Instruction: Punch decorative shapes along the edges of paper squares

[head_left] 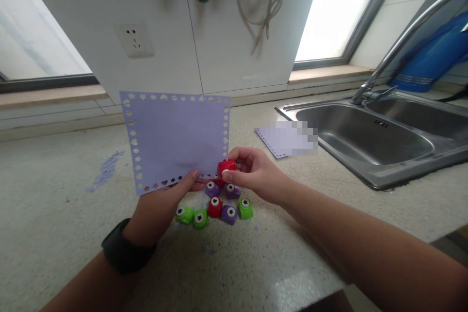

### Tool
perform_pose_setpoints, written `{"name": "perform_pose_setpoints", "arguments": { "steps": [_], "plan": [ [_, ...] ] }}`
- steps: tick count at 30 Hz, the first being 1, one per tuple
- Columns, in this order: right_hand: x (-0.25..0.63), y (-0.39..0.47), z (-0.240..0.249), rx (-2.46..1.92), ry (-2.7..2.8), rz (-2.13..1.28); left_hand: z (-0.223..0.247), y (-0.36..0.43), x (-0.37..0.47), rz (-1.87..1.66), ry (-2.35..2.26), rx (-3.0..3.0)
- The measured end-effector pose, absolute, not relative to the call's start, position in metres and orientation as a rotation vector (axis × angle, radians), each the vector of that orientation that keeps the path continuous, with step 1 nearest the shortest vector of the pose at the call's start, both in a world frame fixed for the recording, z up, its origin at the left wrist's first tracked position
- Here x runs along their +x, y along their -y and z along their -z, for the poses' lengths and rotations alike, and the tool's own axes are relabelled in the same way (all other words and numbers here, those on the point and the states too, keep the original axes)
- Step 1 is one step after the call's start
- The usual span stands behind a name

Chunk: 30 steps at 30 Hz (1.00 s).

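A purple sheet of paper with small shapes punched along its edges is held up above the counter. My left hand grips its bottom edge, thumb in front. Between the thumb and fingers of my right hand is a red punch, at the sheet's lower right corner. Below lie several small punches, among them a green punch, a purple punch and another red punch.
A second purple sheet, partly pixelated, lies beside the steel sink with its faucet. Purple paper bits are scattered on the counter at left. Behind is a tiled wall with a socket.
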State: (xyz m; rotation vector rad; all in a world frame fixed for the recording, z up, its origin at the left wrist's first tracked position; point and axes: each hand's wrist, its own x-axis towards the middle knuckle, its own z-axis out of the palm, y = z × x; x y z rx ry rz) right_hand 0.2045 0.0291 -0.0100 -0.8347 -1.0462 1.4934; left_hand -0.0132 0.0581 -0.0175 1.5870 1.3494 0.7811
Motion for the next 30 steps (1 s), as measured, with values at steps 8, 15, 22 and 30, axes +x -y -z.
{"name": "perform_pose_setpoints", "arguments": {
  "steps": [8, 15, 22, 30],
  "plan": [
    [0.204, -0.029, 0.008, -0.836, 1.028, -1.498, 0.003, -0.052, -0.009, -0.752, -1.381, 1.620],
    [0.204, -0.029, 0.009, -0.837, 1.041, -1.492, 0.005, -0.054, -0.008, -0.774, -1.376, 1.620],
    [0.204, -0.029, 0.008, -0.846, 1.046, -1.491, 0.004, -0.052, -0.007, -0.783, -1.361, 1.589],
    [0.204, -0.028, 0.007, -0.847, 1.045, -1.496, 0.010, -0.054, -0.010, -0.776, -1.379, 1.620]
  ]
}}
